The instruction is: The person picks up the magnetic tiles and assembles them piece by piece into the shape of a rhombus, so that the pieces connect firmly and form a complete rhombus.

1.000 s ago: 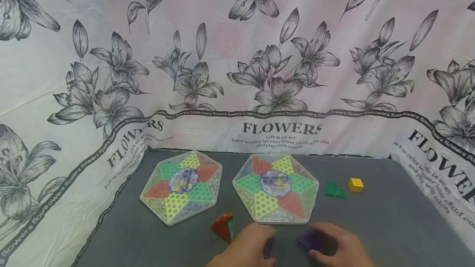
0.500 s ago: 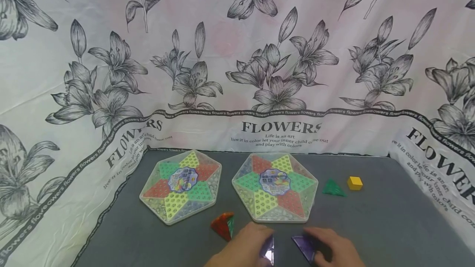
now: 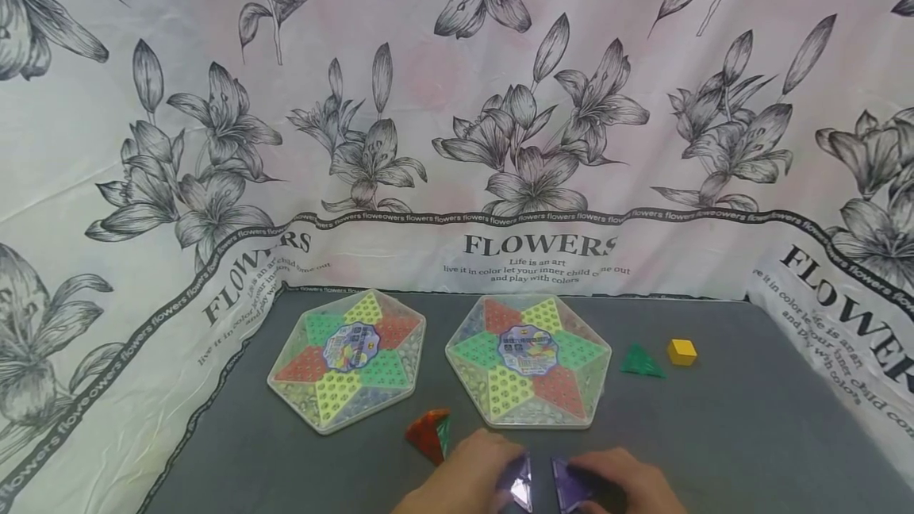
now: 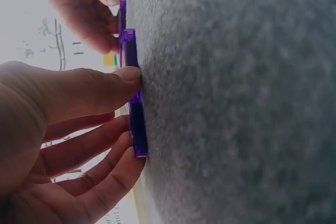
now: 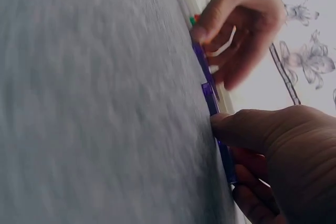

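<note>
Pinching the left tile (image 3: 523, 485) and right tile (image 3: 567, 485), both purple, at the frame's bottom centre, the left grip (image 3: 467, 469) and right grip (image 3: 630, 481) hold them closer together than half a second ago; facing edges run nearly parallel, still apart, so the pair seems almost aligned. Beyond, the red piece (image 3: 427, 436) and right box (image 3: 528, 359) lie unmoved.

The cloth (image 3: 457, 117) reads "FLOWERS" and "Life is an art".

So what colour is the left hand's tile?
Purple; the tile shows best in the left wrist view.
</note>
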